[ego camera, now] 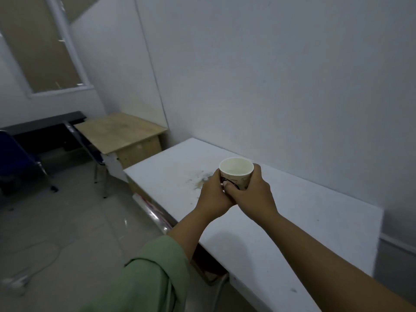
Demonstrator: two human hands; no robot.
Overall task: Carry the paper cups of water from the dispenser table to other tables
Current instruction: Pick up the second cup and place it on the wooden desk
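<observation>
Filling most of the right side, a pale wall (281, 75) runs back to a corner, and against it stands a long white tabletop (304, 221) with a dirty brownish stain (200, 181) near its far end. To the left spreads a grey tiled floor (63, 221), glossy in patches, with a light cable (38, 264) trailing across it. Past the white tabletop, farther into the corner, sits a smaller wooden desk (121, 134), and left of that a dark bench or table (45, 124) under a frosted window (45, 48) with a white frame. A blue chair (13, 158) stands at the far left, and another chair's metal legs show beside the wooden desk.

Two forearms reach in from the bottom of the view. The left one wears a green sleeve (153, 278) pushed back from the wrist; the right one is bare. The left hand (213, 197) and the right hand (254, 194) meet above the far half of the white tabletop, just right of the stain, and together they hold a paper cup (236, 174). The fingers (256, 174) of both hands are wrapped around the lower wall of the cup, left hand on its left side and right hand on its right, thumbs touching in front. The cup is upright, white inside with a brown printed pattern on the outside. Whether its base rests on the tabletop or hangs just above it cannot be told, since the hands cover it. The inside looks pale, and the water level is hard to make out.
</observation>
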